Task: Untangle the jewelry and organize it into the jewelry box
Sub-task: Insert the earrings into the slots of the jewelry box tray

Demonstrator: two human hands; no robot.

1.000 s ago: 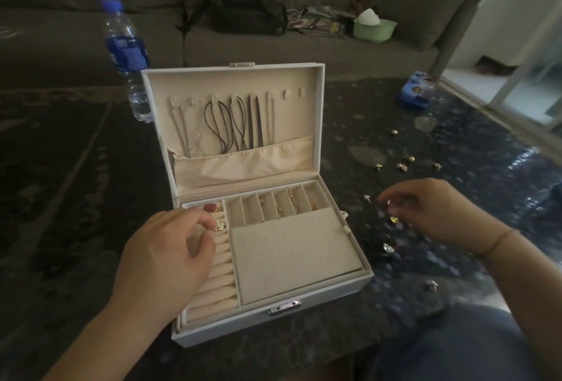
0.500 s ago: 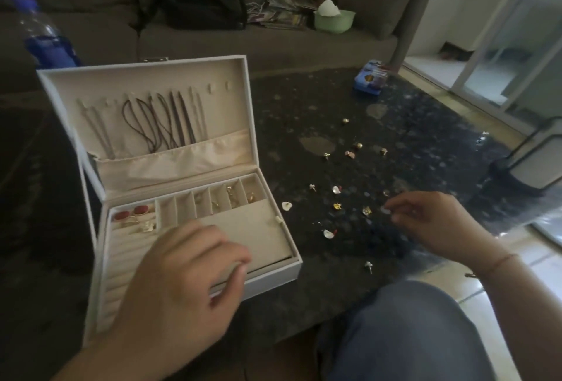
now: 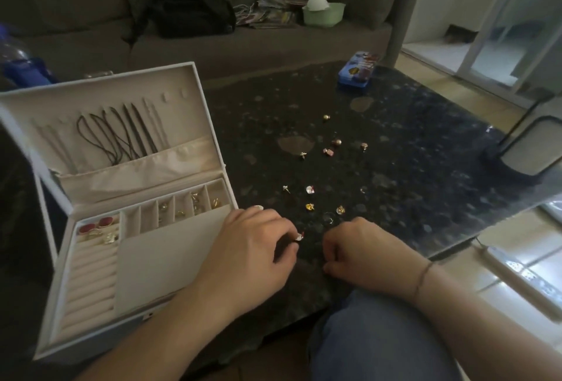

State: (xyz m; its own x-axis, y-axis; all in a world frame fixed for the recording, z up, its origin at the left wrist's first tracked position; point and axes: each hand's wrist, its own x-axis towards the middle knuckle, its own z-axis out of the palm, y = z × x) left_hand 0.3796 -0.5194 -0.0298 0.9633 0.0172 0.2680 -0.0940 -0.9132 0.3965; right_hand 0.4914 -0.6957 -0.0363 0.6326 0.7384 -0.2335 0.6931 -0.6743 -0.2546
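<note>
A knee in blue denim point(image 3: 374, 347) fills the near edge, just in front of the dark speckled table point(image 3: 425, 167). Above it, the right hand point(image 3: 362, 256) rests on the table with fingers curled under; whether anything sits inside them cannot be told. A thin bracelet point(image 3: 423, 277) circles that wrist. Just to its left, the left hand point(image 3: 252, 256) pinches a small white-and-red earring point(image 3: 300, 236) at its fingertips, the piece sitting between the two hands and close to the table surface.

At the left stands the white jewelry box point(image 3: 45, 332), lid raised. The left forearm crosses its near right corner. Inside, ring rolls fill the near left, with red pieces point(image 3: 97, 225) and a gold piece at their far end; a flat cream pad lies to the right, and a row of small compartments point(image 3: 179, 210) beyond it holds a few gold items. Dark cords point(image 3: 121, 137) hang from hooks in the lid, their ends tucked into a cream pocket.

Just beyond the hands, loose earrings point(image 3: 310, 198) lie scattered on the table, gold and white ones nearest, more farther off. A blue tin point(image 3: 357, 71) sits at the table's far edge. A blue-labelled bottle point(image 3: 21, 64) shows behind the box. On the grey sofa point(image 3: 76, 0) beyond rest a black backpack point(image 3: 191, 6), magazines and a green bowl point(image 3: 324, 14).
</note>
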